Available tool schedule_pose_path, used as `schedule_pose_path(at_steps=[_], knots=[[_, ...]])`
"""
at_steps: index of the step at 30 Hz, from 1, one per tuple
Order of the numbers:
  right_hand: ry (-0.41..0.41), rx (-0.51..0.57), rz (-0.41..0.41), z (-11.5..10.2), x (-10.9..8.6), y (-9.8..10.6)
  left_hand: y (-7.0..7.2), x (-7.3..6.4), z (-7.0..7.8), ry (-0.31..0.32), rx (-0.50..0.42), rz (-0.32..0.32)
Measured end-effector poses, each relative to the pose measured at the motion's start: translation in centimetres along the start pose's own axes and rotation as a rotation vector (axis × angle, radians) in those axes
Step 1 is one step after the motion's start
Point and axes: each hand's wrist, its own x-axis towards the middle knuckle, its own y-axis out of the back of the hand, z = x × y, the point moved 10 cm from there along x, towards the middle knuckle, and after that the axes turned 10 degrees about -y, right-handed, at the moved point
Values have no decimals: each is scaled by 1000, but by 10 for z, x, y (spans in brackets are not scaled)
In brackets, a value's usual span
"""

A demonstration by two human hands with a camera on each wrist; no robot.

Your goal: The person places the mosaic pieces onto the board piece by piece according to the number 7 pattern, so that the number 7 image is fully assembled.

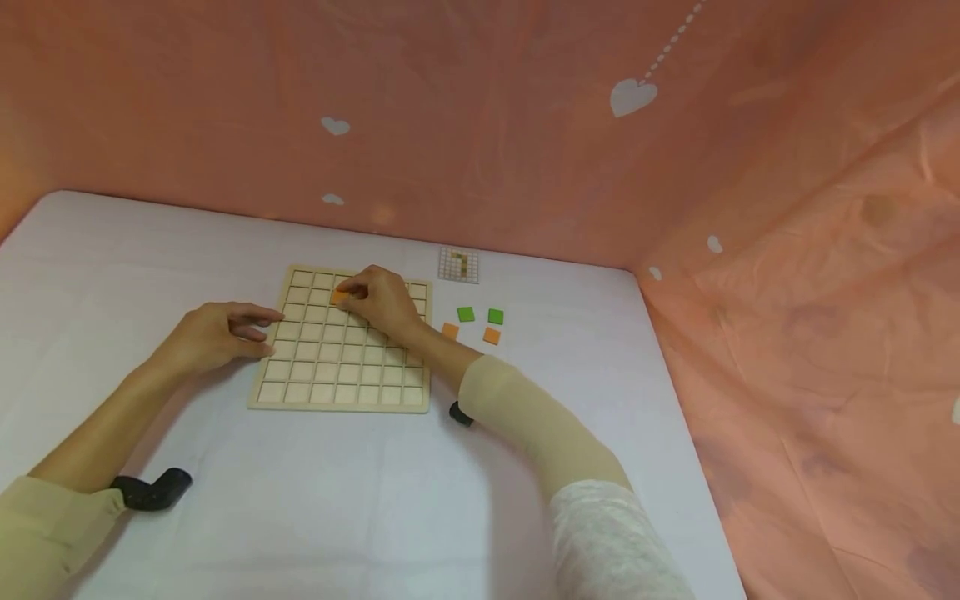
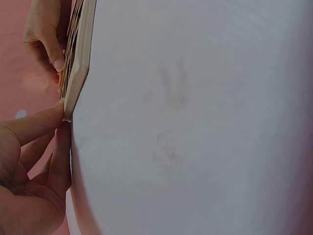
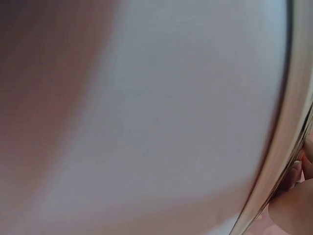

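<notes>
A wooden grid board (image 1: 322,372) with square cells lies on the table. My right hand (image 1: 384,302) reaches over it, thumb and fingers pinching an orange square tile (image 1: 340,297) at a cell in the upper part of the grid. In the right wrist view, part of the right hand (image 3: 293,205) shows at the right edge beyond the board's rim (image 3: 279,147). My left hand (image 1: 213,337) rests at the board's left edge, with fingertips and thumb tip touching it apart from each other. The left wrist view shows the left hand (image 2: 34,171) against the board's side (image 2: 80,68).
Right of the board lie two green tiles (image 1: 466,314) and two orange tiles (image 1: 491,336), one orange tile partly behind the right forearm. A small pattern card (image 1: 459,265) sits behind them. A pink curtain (image 1: 480,125) borders the white table (image 1: 337,500).
</notes>
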Motion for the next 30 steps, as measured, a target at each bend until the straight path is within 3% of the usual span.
schedule_pose_path(at_steps=[6, 13, 21, 30], knots=[[-5, -12, -34, -1, 1, -1, 1, -2, -2, 9, -2, 2], [-77, 150, -93, 10, 1, 5, 0, 0, 0, -15, -5, 14], [-104, 296, -82, 22, -7, 15, -2, -1, 2, -21, -15, 13], [-128, 330, -70, 35, -20, 35, 0, -1, 6, -18, 15, 3]])
